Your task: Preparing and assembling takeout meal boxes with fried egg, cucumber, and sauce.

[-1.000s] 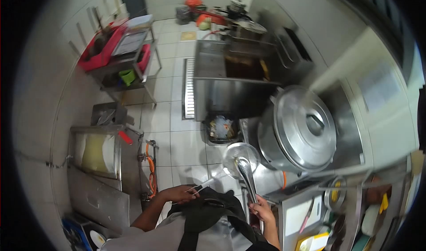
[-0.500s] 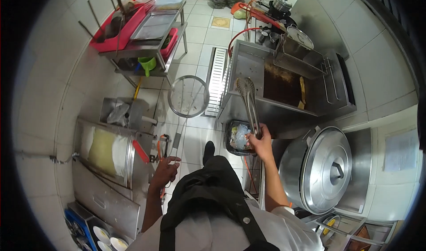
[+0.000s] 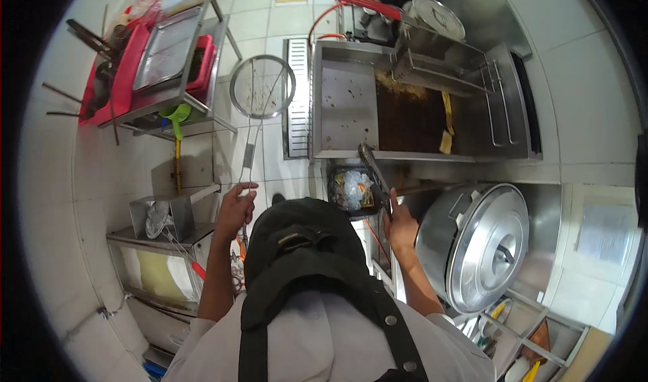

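My left hand (image 3: 234,210) grips the long wire handle of a round mesh skimmer (image 3: 262,87), whose basket hangs over the tiled floor to the left of the fryer. My right hand (image 3: 401,223) holds metal tongs (image 3: 374,176) that point up toward the front edge of the steel fryer (image 3: 412,108). The fryer holds dark oil with a few yellow pieces at its right side. My black cap and apron straps fill the lower middle of the view.
A big steel pot with a lid (image 3: 480,243) stands right of my right hand. A dark bin of scraps (image 3: 351,189) sits on the floor below the fryer. A steel rack with red trays (image 3: 155,58) is at upper left, a steel cabinet (image 3: 158,260) at lower left.
The view has turned toward the fryer. My left hand has carried the skimmer up and right, nearer the fryer. My right hand with the tongs has dropped lower, near the pot.
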The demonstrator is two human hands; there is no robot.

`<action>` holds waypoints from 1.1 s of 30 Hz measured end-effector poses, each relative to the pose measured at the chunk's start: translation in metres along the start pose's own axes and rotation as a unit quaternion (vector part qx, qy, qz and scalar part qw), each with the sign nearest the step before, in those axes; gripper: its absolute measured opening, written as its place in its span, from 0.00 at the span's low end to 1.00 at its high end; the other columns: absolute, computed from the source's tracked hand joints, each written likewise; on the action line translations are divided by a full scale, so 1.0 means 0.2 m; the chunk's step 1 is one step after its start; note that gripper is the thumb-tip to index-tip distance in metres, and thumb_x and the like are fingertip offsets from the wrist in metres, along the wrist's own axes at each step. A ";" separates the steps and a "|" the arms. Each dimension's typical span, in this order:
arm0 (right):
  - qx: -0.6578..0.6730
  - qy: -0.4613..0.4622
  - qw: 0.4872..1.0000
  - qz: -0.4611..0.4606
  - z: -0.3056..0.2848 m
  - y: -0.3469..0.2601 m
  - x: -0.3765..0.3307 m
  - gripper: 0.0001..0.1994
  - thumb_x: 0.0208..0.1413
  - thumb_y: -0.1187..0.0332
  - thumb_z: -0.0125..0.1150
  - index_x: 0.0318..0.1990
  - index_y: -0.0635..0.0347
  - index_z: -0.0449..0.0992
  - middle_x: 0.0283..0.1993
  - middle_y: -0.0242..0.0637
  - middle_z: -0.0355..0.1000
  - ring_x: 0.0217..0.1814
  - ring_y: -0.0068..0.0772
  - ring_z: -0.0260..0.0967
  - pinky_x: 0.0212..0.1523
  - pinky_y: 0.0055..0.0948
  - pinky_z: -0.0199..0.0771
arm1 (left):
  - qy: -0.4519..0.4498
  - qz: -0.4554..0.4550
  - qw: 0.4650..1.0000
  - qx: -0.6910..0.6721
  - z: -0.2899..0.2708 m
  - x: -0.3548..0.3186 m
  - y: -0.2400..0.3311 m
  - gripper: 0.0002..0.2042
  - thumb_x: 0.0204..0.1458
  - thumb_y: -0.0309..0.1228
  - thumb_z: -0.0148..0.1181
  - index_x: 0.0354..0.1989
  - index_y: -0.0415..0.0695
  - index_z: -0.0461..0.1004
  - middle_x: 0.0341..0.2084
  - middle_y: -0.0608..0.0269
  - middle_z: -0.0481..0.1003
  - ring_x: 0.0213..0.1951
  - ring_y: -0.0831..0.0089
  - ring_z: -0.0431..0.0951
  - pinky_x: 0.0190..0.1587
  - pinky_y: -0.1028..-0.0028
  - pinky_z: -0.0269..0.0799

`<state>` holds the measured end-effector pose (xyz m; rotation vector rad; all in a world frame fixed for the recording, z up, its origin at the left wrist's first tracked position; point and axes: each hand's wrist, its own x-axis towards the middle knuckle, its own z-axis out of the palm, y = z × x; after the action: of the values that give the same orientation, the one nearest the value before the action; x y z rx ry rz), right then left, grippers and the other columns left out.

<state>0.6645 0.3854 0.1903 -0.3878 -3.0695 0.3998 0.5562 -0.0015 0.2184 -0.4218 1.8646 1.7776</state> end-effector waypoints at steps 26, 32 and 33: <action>0.696 -0.264 0.618 0.252 -0.02 -0.82 0.19 0.35 0.45 0.77 0.60 0.63 0.65 0.56 0.30 0.33 0.69 0.16 0.19 0.60 0.14 0.19 0.59 | -0.053 0.062 0.986 -0.148 0.04 0.69 0.37 0.16 0.46 0.29 0.67 0.40 0.34 0.70 0.34 0.59 0.74 0.14 0.85 0.63 0.14 0.83 0.58; 0.667 -0.299 0.642 0.230 -0.03 -0.91 0.28 0.34 0.46 0.77 0.60 0.64 0.63 0.57 0.32 0.30 0.68 0.18 0.17 0.59 0.16 0.18 0.59 | -0.077 0.052 0.987 -0.131 0.00 0.73 0.41 0.13 0.47 0.30 0.67 0.37 0.35 0.74 0.24 0.64 0.75 0.13 0.86 0.62 0.14 0.83 0.56; 0.654 -0.308 0.653 0.225 -0.03 -0.93 0.29 0.34 0.47 0.78 0.60 0.64 0.63 0.57 0.31 0.30 0.68 0.18 0.17 0.59 0.16 0.18 0.59 | -0.086 0.055 0.986 -0.135 0.00 0.73 0.41 0.12 0.48 0.30 0.66 0.35 0.35 0.75 0.22 0.66 0.75 0.13 0.87 0.62 0.14 0.83 0.55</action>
<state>0.5634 0.2271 0.2427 -0.9571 -2.0022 2.8762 0.3920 0.0242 0.2028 -0.2562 1.5609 2.0803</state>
